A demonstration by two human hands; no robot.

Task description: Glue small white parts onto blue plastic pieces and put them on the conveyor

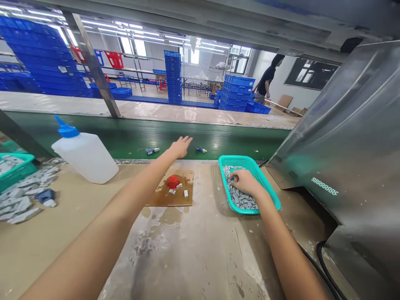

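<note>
My left hand reaches over the green conveyor belt, fingers stretched out and holding nothing. A dark blue and grey part lies on the belt just right of it, and a similar part lies to its left. My right hand is inside the turquoise basket, its fingers curled in a pinch over small grey plastic pieces; whatever is between the fingertips is hidden. Between my arms, a wet brown board carries a red round object and several small pale pieces.
A white squeeze bottle with a blue nozzle leans at left. Beyond it lie a pile of grey parts and another green basket. A metal machine housing bounds the right side. Blue crates and a person are across the belt.
</note>
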